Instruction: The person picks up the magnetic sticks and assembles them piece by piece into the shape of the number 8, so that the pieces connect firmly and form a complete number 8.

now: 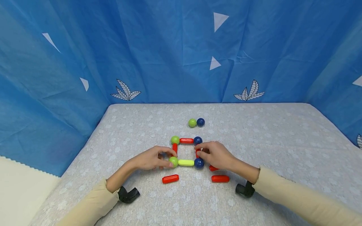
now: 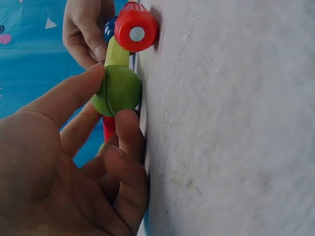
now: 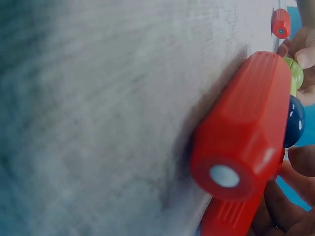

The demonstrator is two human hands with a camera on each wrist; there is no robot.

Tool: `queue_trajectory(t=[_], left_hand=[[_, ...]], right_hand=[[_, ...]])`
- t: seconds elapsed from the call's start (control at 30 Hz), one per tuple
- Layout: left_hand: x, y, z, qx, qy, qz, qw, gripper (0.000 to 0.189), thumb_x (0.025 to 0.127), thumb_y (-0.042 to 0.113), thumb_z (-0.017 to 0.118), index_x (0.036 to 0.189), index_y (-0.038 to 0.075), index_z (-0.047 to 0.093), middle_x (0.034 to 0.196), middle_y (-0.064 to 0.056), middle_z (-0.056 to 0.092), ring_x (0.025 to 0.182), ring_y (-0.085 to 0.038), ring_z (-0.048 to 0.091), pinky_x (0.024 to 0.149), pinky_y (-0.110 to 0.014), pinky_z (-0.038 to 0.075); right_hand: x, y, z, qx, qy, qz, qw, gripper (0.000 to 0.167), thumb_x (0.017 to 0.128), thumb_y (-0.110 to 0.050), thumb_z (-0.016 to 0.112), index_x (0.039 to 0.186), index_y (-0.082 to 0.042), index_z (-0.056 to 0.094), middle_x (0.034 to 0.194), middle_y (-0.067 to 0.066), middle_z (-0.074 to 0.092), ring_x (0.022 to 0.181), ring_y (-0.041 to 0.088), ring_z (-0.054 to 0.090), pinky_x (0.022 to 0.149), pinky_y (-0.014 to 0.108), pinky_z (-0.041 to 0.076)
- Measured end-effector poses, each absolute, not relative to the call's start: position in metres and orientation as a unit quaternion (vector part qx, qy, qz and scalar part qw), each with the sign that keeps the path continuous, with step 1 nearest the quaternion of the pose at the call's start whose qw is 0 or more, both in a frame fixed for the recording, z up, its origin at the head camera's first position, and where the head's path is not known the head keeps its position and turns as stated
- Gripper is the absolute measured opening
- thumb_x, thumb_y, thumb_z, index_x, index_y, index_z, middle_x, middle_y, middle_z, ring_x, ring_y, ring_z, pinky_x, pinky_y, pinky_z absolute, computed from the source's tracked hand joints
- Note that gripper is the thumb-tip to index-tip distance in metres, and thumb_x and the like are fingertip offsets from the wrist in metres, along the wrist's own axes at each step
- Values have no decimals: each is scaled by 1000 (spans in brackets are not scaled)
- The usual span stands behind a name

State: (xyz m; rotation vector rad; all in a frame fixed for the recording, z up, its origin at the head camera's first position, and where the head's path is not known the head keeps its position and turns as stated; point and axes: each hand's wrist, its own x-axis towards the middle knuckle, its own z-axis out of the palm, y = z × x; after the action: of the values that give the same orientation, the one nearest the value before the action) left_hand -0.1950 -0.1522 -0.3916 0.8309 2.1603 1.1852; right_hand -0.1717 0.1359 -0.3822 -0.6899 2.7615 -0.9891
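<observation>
A square of magnetic sticks and balls lies on the table. My left hand [image 1: 154,158] pinches the near-left green ball [image 2: 118,89], thumb on one side and fingers on the other. A yellow-green stick [image 1: 186,162] runs from that ball to the near-right blue ball [image 1: 199,163]. Along the right side, my right hand [image 1: 217,155] holds a red stick [image 1: 197,153] between thumb and fingers, partly covering it. The far side is a red stick [image 1: 186,140] between a green ball [image 1: 175,139] and a blue ball [image 1: 197,140]. Another red stick [image 1: 174,148] forms the left side.
Beyond the square, a loose green ball [image 1: 192,122] sits beside a blue ball [image 1: 200,122]. Nearer me lie a red stick [image 1: 170,179] at left and another red stick [image 1: 220,178] at right. One more red stick [image 1: 213,168] is partly under my right hand.
</observation>
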Motion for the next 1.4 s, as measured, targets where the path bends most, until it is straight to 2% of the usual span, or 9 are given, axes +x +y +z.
queue_trajectory(t=[0.17, 0.3, 0.43, 0.67, 0.83, 0.97, 1.07, 1.2, 1.4], left_hand=[[-193, -151, -392, 307, 802, 438, 267, 26, 94, 23, 70, 118, 16, 66, 102, -1, 61, 65, -18, 56, 54, -27, 44], [-193, -151, -391, 305, 804, 436, 265, 26, 94, 23, 70, 118, 17, 66, 102, -1, 61, 65, -18, 56, 54, -28, 45], [-192, -152, -390, 299, 813, 429, 257, 28, 93, 23, 71, 120, 16, 67, 99, -1, 62, 63, -18, 56, 52, -27, 44], [-178, -151, -383, 292, 849, 392, 201, 40, 91, 27, 74, 128, 14, 65, 105, 1, 65, 70, -16, 59, 64, -31, 50], [-166, -154, -379, 269, 863, 386, 181, 49, 90, 31, 74, 134, 17, 55, 100, 4, 66, 65, -15, 60, 62, -31, 49], [-157, -156, -378, 267, 843, 418, 208, 33, 92, 24, 72, 122, 15, 60, 93, 4, 66, 58, -15, 58, 57, -30, 49], [-150, -153, -377, 284, 842, 406, 214, 23, 92, 24, 72, 113, 15, 66, 90, 6, 65, 61, -13, 56, 58, -29, 48], [-143, -145, -381, 312, 862, 352, 188, 21, 90, 26, 75, 108, 17, 70, 85, 12, 62, 67, -10, 54, 61, -27, 45], [-139, -144, -381, 306, 877, 330, 171, 20, 89, 20, 75, 108, 20, 68, 81, 12, 60, 66, -7, 53, 60, -27, 45]], right_hand=[[-163, 140, -377, -247, 907, -335, 66, 21, 96, -17, 65, 113, -8, 74, 83, -8, 62, 69, 12, 51, 58, 27, 43], [-156, 141, -373, -269, 903, -326, 79, 18, 91, -21, 72, 107, -12, 76, 85, -12, 64, 69, 11, 54, 60, 27, 45], [-152, 140, -373, -277, 905, -310, 83, 19, 87, -18, 77, 105, -13, 76, 87, -14, 64, 73, 9, 53, 64, 28, 46], [-148, 138, -375, -267, 912, -301, 75, 22, 86, -16, 78, 107, -14, 75, 88, -14, 64, 76, 9, 53, 67, 28, 46], [-147, 139, -375, -270, 913, -299, 68, 22, 86, -15, 78, 108, -13, 75, 89, -13, 64, 76, 10, 53, 67, 27, 46], [-147, 138, -375, -271, 913, -298, 64, 23, 86, -14, 78, 108, -12, 75, 91, -12, 65, 78, 12, 55, 69, 28, 46], [-146, 138, -375, -268, 916, -293, 61, 23, 86, -15, 78, 109, -12, 75, 93, -10, 67, 79, 13, 56, 69, 28, 46], [-145, 137, -375, -265, 921, -282, 51, 23, 85, -15, 79, 107, -12, 75, 92, -10, 67, 79, 12, 56, 71, 29, 46], [-143, 135, -377, -266, 928, -259, 29, 21, 86, -19, 79, 105, -14, 75, 90, -12, 66, 81, 9, 57, 74, 31, 48]])
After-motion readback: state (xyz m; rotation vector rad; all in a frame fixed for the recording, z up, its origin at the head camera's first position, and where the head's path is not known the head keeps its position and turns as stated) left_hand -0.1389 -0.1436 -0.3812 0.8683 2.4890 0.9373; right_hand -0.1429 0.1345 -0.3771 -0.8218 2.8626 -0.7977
